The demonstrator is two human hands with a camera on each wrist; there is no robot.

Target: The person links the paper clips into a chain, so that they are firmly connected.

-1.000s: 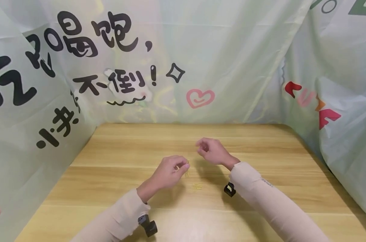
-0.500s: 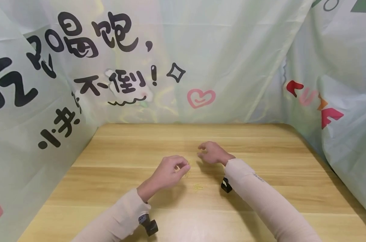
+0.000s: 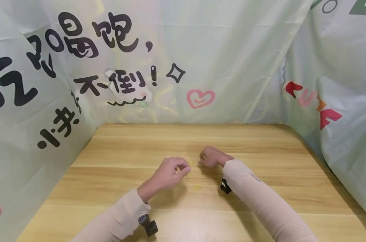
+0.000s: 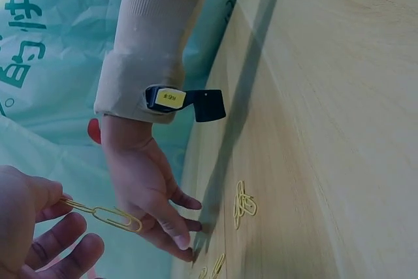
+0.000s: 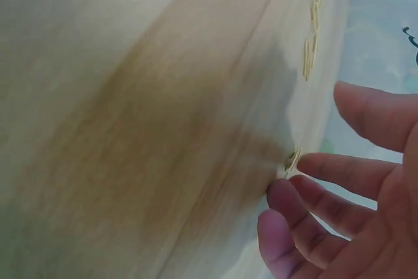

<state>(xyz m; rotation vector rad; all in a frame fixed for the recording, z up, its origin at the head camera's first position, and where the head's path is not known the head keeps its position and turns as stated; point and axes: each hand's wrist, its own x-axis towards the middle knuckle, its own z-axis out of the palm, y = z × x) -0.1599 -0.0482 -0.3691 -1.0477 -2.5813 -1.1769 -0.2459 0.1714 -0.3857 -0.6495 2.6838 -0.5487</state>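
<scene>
My left hand (image 3: 169, 173) pinches yellow paper clips (image 4: 108, 217) between thumb and forefinger. At least two of them look linked end to end, sticking out from the fingertips in the left wrist view. My right hand (image 3: 211, 157) is low over the table, farther back and to the right. One fingertip touches a single paper clip (image 5: 293, 161) on the wood, while the thumb stays apart from it. Nearer the front lies a small pile of loose yellow paper clips (image 3: 198, 187).
The wooden table (image 3: 116, 181) has printed cloth (image 3: 231, 67) hanging at its back and sides. More paper clips (image 5: 308, 60) appear in a row in the right wrist view. Black wrist cameras (image 3: 148, 226) hang under both sleeves.
My right hand has come down toward the table and slightly nearer, its fingers reaching a paper clip. The left hand stays almost still with its clips.
</scene>
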